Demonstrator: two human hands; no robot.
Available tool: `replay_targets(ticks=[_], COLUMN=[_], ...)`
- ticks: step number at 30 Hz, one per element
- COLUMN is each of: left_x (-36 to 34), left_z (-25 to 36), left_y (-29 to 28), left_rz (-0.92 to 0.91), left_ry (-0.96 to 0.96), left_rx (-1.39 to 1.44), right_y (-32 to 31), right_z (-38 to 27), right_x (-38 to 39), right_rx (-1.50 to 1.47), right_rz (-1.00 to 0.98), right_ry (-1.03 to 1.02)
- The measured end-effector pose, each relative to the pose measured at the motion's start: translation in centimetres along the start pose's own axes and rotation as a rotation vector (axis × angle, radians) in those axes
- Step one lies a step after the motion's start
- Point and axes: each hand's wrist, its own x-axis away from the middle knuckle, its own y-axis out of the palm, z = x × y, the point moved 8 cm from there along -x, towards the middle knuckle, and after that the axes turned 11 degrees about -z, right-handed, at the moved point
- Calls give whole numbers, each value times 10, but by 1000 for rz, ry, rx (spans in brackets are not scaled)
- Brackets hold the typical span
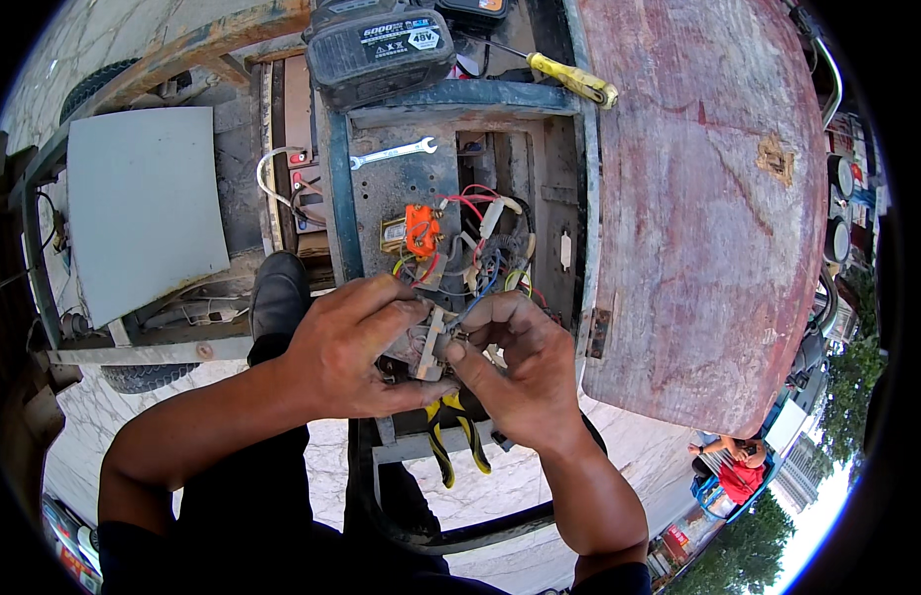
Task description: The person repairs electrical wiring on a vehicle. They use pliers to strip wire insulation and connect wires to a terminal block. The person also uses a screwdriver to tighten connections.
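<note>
A dusty metal component (429, 342) with wires on it is held between my two hands at the centre. My left hand (356, 347) grips it from the left, fingers curled round it. My right hand (510, 367) is closed on its right side, thumb pressed by a blue wire (483, 293). Just below lie pliers (439, 446) with yellow and black handles, partly hidden by my hands. Above sit an orange module (421, 231), a tangle of coloured wires (478, 205) and a silver wrench (393, 153) on the metal plate (381, 188).
A black battery pack (376, 74) and yellow-handled screwdriver (573, 81) rest atop the frame (460, 96). A grey panel (143, 213) lies left, a worn reddish board (698, 228) right. My shoe (278, 297) shows below left. Another person (740, 476) in red sits at lower right.
</note>
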Motion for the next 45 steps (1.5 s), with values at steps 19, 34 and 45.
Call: replay_targets(ticks=[19, 34, 45], left_x=[3, 5, 8], left_z=[-1, -2, 1], left_y=[2, 1, 4], left_rz=[-5, 8, -14], left_ry=[-22, -5, 29], left_rx=[4, -6, -30], right_y=[3, -29, -16], right_z=[13, -13, -25], right_x=[2, 10, 3], right_rx=[-128, -17, 484], right_rz=[-54, 89, 10], right_ry=[152, 2, -180])
